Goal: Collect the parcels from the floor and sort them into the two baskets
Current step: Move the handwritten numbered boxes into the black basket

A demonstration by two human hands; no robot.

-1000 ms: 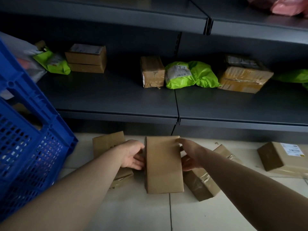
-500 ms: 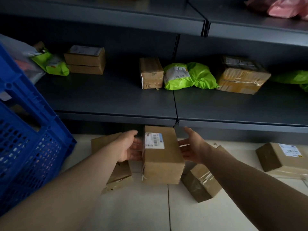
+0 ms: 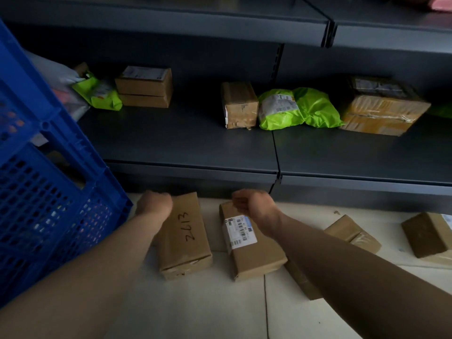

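Several brown cardboard parcels lie on the pale tiled floor below a dark shelf. My left hand [image 3: 154, 204] curls over the far left corner of the parcel marked 2613 [image 3: 186, 238]. My right hand [image 3: 252, 204] curls over the far end of the labelled parcel [image 3: 254, 253], which lies tilted, its right side resting on another parcel [image 3: 352, 234] that my right forearm partly hides. A further parcel [image 3: 428, 237] lies at the far right. The blue basket [image 3: 49, 192] stands at the left, close to my left arm; only this one basket is in view.
The dark metal shelf [image 3: 195, 165] overhangs the floor just behind the parcels. On it sit brown boxes [image 3: 144, 86] [image 3: 239, 106] [image 3: 381, 111] and green mailer bags [image 3: 298, 108] [image 3: 97, 94]. Bare tiles lie in front of the parcels.
Both hands held up the labelled parcel and turned its label up. Now it lies on the floor under my right hand, and my left hand has moved to the 2613 parcel.
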